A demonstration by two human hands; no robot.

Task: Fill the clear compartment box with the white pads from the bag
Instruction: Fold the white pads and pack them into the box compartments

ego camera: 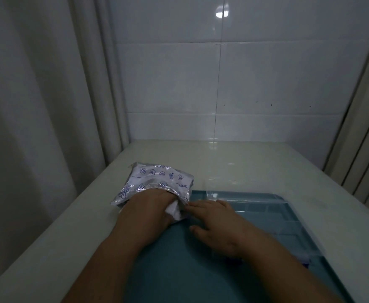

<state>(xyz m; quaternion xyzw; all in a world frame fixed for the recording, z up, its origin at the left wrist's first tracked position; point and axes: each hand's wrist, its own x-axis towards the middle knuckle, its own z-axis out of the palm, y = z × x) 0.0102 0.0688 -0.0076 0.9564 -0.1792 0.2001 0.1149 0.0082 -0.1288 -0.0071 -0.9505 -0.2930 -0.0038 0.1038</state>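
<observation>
Your left hand (150, 207) is pushed into the mouth of the crinkled silver foil bag with blue print (157, 178), which lies on the pale glossy counter (223, 162) at the far left corner of the teal mat (179, 270). Its fingers are hidden inside the bag, so you cannot tell whether they hold anything. White pads (174, 212) show at the bag's opening, beside your wrist. Your right hand (218, 224) lies flat with fingers stretched out, holding nothing, fingertips at the edge of the bag's mouth. The clear plastic compartment box (277, 215) sits on the mat just right of that hand.
</observation>
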